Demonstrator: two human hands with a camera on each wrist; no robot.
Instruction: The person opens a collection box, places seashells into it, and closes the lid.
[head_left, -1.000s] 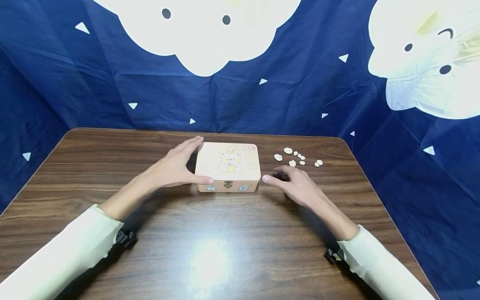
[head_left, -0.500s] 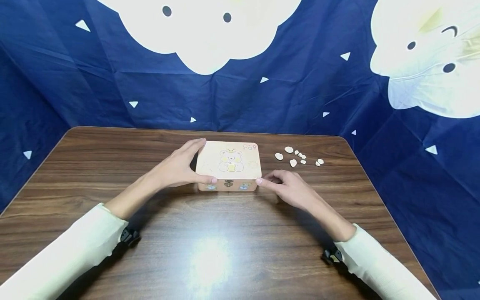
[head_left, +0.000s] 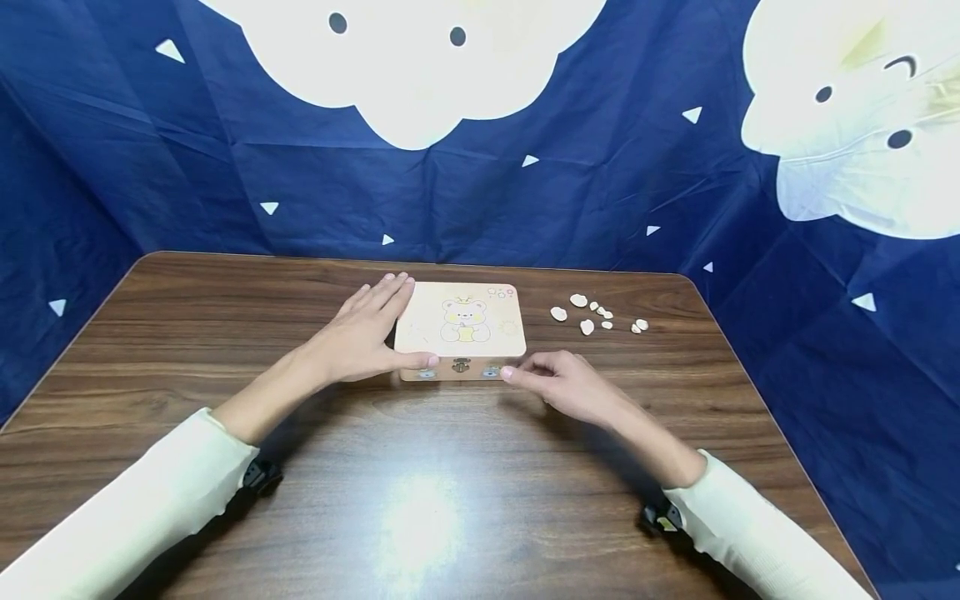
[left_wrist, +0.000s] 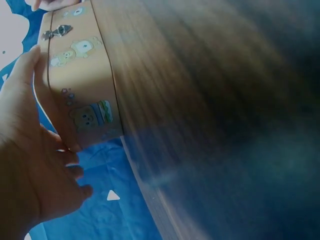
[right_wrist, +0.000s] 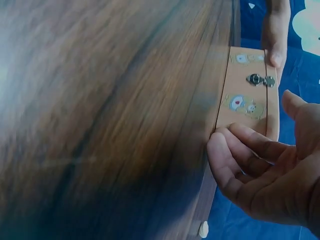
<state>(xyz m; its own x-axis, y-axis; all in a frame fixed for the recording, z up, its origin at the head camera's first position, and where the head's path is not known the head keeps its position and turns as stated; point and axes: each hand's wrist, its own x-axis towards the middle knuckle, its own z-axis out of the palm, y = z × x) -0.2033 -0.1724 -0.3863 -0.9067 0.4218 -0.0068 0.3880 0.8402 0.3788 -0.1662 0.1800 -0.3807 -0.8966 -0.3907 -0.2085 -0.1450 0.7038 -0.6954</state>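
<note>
A closed pale-wood keepsake box (head_left: 498,333) with a bear printed on the lid sits on the table, its small metal latch (head_left: 461,365) facing me. My left hand (head_left: 352,342) spans the left end, with the thumb along the front edge of the lid and the other fingers extended toward the far corner. At the front right corner is my right hand (head_left: 566,387). Its thumb points at the front face, and in the right wrist view its other fingers (right_wrist: 250,160) curl loosely low beside the box. Whether they touch it I cannot tell.
Several small white flat pieces (head_left: 578,300), perhaps shells or pebbles, lie to the right of the box. The wooden table (head_left: 187,317) ends at a blue cloth backdrop (head_left: 330,200) with white cloud shapes.
My right hand has moved left and slightly nearer me, its thumb now before the box's front right corner. The left hand's fingers have spread a little. The lid stays closed.
</note>
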